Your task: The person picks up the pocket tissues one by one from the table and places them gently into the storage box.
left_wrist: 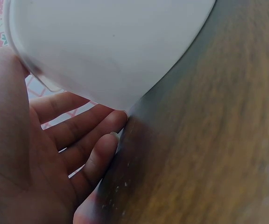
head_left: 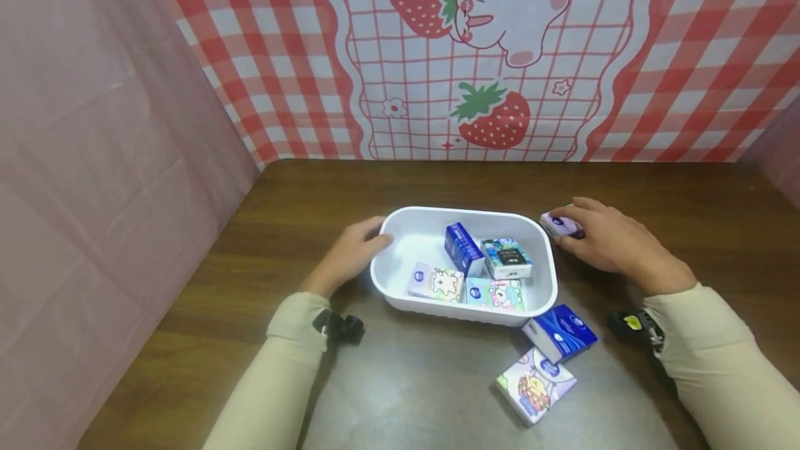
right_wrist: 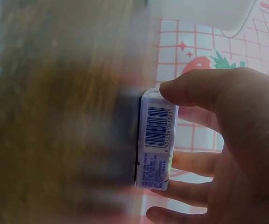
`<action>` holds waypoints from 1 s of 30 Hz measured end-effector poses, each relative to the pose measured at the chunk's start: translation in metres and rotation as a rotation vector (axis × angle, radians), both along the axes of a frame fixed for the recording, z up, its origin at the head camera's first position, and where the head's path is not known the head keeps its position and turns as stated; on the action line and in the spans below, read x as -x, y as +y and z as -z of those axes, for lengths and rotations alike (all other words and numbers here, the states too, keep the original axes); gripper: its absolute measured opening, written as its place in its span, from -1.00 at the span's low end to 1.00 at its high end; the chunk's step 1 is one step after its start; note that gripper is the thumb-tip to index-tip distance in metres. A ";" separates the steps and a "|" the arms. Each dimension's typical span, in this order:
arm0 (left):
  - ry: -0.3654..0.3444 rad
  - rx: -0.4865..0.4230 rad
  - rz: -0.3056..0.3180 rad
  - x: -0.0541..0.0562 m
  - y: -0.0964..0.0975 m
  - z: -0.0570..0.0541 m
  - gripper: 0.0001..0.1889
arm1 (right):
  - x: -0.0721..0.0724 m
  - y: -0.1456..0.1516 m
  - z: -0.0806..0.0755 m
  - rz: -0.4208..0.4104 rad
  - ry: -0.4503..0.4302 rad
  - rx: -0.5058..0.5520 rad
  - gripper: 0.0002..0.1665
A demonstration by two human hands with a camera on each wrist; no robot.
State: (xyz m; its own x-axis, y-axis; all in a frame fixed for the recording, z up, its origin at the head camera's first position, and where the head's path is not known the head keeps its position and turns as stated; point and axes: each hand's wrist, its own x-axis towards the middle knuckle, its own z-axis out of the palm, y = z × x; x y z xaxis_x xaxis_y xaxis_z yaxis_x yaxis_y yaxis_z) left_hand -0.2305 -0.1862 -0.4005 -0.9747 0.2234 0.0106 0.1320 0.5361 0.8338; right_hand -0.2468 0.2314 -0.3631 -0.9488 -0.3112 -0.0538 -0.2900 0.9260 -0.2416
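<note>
A white plastic bin (head_left: 407,238) stands on the table with several tissue packs inside, among them an upright dark blue pack (head_left: 462,247). My left hand (head_left: 351,254) holds the bin's left end, thumb over the rim; in the left wrist view its fingers (left_wrist: 85,133) lie along the outer wall. Just off the bin's right end, my right hand (head_left: 615,238) grips a purple tissue pack (head_left: 558,223) between thumb and fingers. The right wrist view shows the barcode side of this purple pack (right_wrist: 155,140), which sits at the table surface.
A blue tissue pack (head_left: 562,332) leans against the bin's front right corner. It overlaps a cartoon-printed pack (head_left: 536,386) nearer me. Behind the brown table (head_left: 325,186) hangs a red checked strawberry cloth (head_left: 287,54), and a pink curtain (head_left: 112,158) is at the left.
</note>
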 end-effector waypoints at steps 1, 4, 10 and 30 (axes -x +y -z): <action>0.000 0.001 -0.001 0.000 0.000 0.000 -0.50 | 0.000 0.000 0.000 0.000 0.002 0.001 -0.31; -0.001 0.006 0.000 0.000 0.002 -0.001 -0.50 | -0.001 0.002 0.000 -0.001 0.010 0.005 -0.30; -0.001 0.002 -0.003 0.001 0.002 0.000 -0.51 | 0.000 0.002 0.002 -0.004 0.030 0.028 -0.34; 0.024 -0.001 0.011 -0.002 0.002 0.002 -0.49 | -0.002 0.001 0.001 -0.004 0.057 0.017 -0.30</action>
State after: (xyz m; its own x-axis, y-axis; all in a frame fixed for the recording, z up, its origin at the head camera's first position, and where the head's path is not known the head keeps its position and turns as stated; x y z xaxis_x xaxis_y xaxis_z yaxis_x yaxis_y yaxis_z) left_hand -0.2284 -0.1841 -0.4023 -0.9717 0.2338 0.0343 0.1577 0.5336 0.8309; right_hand -0.2446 0.2324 -0.3644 -0.9490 -0.3152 0.0058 -0.3074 0.9209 -0.2398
